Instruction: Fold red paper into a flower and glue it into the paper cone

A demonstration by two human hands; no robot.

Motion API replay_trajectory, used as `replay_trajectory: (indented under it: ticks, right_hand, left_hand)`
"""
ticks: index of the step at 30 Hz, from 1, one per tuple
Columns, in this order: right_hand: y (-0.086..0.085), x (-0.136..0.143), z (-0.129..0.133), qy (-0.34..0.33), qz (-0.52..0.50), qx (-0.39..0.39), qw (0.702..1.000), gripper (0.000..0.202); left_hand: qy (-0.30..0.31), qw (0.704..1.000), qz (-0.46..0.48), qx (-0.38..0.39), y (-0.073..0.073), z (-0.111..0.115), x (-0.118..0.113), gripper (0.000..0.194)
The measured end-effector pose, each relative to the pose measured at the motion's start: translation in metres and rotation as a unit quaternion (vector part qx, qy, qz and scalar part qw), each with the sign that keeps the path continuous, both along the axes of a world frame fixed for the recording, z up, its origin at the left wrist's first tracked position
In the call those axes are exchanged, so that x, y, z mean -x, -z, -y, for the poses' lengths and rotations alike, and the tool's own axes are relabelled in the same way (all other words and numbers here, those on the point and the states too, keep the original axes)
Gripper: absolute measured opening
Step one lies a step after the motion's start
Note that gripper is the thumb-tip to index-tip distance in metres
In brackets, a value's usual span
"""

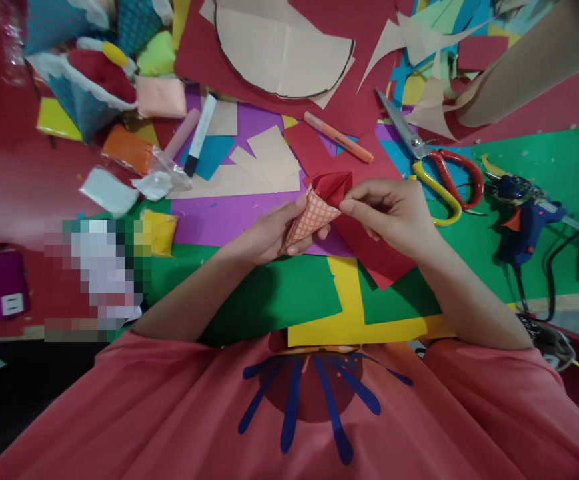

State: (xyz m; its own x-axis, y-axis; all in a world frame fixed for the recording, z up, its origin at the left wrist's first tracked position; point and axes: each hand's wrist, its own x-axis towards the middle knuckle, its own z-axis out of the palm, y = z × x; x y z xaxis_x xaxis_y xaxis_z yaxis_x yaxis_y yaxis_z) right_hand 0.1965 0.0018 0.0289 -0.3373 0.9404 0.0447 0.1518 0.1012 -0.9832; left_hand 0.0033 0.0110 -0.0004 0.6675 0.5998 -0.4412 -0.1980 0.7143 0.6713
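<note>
A small paper cone (313, 215), pale with an orange-red grid pattern, is held over the middle of the table, its point down to the left. My left hand (280, 230) wraps round its lower part, with fingertips showing below. Out of the cone's wide end rises crumpled red paper (330, 187). My right hand (390, 212) pinches the edge of that red paper at the cone's right rim. Beneath the hands lie red paper strips (377, 257) and a purple sheet (219, 220).
Right of my hands lie large scissors (422, 150) and a blue glue gun (519, 220) with its cord. An orange marker (338, 137) and a white marker (201, 133) rest on paper scraps. Blue cones (87, 100) and clay packets (129, 148) stand at left; a cardboard tube (519, 63) is at upper right.
</note>
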Motion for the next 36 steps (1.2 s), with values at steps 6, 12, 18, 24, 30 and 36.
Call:
replay_trajectory:
  ticks: [6, 12, 18, 24, 30, 36]
  right_hand:
    - [-0.0003, 0.0, -0.0004, -0.025, -0.033, 0.023, 0.999, 0.018]
    - [0.0028, -0.0042, -0.0006, -0.029, -0.041, 0.011, 0.999, 0.014]
    - [0.0019, -0.0059, 0.001, 0.034, -0.02, -0.013, 0.999, 0.015]
    - [-0.0003, -0.0018, 0.0033, 0.027, 0.009, -0.057, 0.998, 0.018]
    - [0.0019, 0.0015, 0.0026, -0.01, 0.023, -0.069, 0.997, 0.023]
    - [0.0036, 0.0017, 0.0013, -0.011, 0.023, -0.054, 0.998, 0.028]
  left_hand:
    - [-0.007, 0.999, -0.011, 0.031, -0.0045, -0.0013, -0.0017, 0.052]
    - [-0.012, 0.999, -0.003, 0.046, -0.0056, -0.0023, -0.0017, 0.051]
    - [0.028, 0.997, 0.012, 0.075, -0.0056, -0.0048, 0.0012, 0.056]
    - [0.054, 0.994, 0.034, 0.088, -0.0024, -0.0043, 0.0033, 0.057]
    - [0.043, 0.996, 0.028, 0.075, 0.0011, -0.0016, 0.0029, 0.052]
    - [0.03, 0.999, -0.014, 0.04, -0.0029, -0.0007, -0.0001, 0.049]
